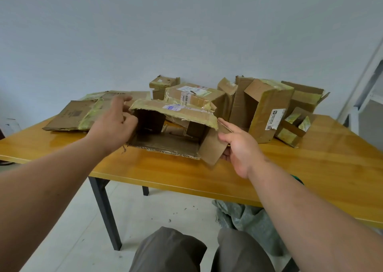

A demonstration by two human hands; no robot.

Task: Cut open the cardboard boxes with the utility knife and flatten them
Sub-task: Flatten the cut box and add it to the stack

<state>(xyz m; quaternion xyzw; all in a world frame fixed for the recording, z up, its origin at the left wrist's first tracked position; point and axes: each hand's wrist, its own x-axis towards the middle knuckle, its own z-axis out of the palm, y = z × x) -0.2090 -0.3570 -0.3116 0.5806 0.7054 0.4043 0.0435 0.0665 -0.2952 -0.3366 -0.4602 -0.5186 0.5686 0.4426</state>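
The open box (172, 131) lies on its side near the front edge of the table (310, 168). The left hand (113, 124) grips its left wall, fingers curled over the edge. The right hand (241, 147) pinches the right flap (213, 147). If both hands pull unevenly, the torn, taped top may rip instead of folding. Behind stand uncut boxes (267, 108); a push could knock them. I see no knife.
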